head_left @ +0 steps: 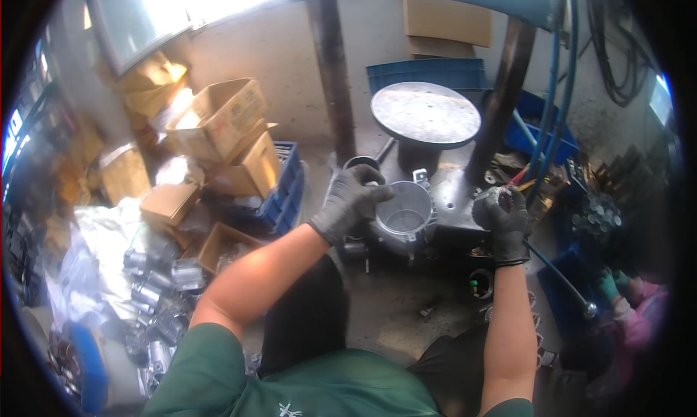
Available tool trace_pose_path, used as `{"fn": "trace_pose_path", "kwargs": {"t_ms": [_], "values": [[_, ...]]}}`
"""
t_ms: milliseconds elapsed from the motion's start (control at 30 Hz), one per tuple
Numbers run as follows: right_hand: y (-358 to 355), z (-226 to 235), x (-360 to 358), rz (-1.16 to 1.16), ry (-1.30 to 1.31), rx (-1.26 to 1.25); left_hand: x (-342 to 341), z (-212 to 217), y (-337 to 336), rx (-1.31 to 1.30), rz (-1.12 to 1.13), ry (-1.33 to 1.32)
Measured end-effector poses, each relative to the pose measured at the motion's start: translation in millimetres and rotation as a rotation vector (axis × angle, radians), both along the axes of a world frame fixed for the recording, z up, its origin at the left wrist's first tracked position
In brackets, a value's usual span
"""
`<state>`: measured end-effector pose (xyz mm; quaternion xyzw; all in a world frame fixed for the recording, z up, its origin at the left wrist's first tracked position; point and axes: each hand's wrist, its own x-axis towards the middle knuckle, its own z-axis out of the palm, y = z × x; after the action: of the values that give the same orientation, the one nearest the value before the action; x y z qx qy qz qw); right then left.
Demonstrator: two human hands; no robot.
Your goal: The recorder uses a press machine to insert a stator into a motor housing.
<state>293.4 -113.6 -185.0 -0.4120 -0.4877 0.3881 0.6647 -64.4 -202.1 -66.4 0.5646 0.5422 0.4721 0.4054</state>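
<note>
My left hand [352,205], in a dark grey glove, is at the left rim of a round, hollow metal housing [405,210]. Its fingers are curled together, and what they may grip is too small to make out. Behind that hand shows a dark round ring [363,163]. Gloved the same way, my right hand [507,224] is raised to the right of the housing, by the edge of the metal bench. Its fingers close round a small, partly shiny piece [499,194] whose kind does not show. The housing stands open end up, its inside visible.
A round metal plate [426,112] on a post stands behind the housing, between two steel columns. Cardboard boxes [218,119], a blue crate [289,192] and silvery metal parts [156,301] fill the left. At the far right a person's pink sleeve [639,319] appears beside a blue bin.
</note>
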Motion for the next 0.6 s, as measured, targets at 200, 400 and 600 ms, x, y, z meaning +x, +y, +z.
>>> {"fn": "trace_pose_path", "kwargs": {"t_ms": [200,400,600], "values": [[-72,81,13,0.085,0.392,-0.076,95,-43,70,0.010,-0.004,0.188],[-75,95,20,0.180,0.339,0.009,108,-71,95,-0.105,-0.071,-0.321],[-68,119,-20,0.037,0.107,0.120,94,-72,96,-0.023,-0.405,-0.163]]}}
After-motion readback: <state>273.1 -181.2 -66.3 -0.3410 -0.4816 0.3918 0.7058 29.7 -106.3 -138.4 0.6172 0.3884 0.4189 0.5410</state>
